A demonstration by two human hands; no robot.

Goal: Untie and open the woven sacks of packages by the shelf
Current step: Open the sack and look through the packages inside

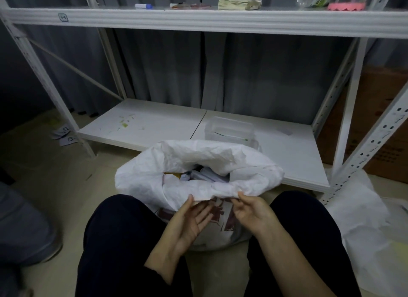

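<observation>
Head view: A white woven sack (154, 175) stands on the floor at 6 o'clock of the white metal shelf (198, 20), between the knees of a seated person, its mouth already rolled down into a thick cuff. Packages (198, 176) show inside the opening, pale wrapped bundles with a scrap of yellow among them.

The right hand (250, 210), at 5 o'clock of the sack's mouth, pinches the near edge of the cuff between thumb and fingertips. The left hand (192, 221), at 6 o'clock, lies palm-up with fingers straight and relaxed; its fingertips reach up to the underside of the rim and hold nothing.

The fabric looks thin, crinkly and limp, creasing wherever it folds, so it should bend easily yet be slick to the touch. The rolled rim, being several layers thick, seems the surest place to take hold. The bulging lower body suggests a fair load, so the sack is better opened where it stands than lifted.

A clear plastic tub (229, 128) sits on the shelf's lowest board at 12 o'clock of the sack. More white sacking (364, 219) lies crumpled on the floor at 3 o'clock; whether it is a second sack cannot be told.
</observation>
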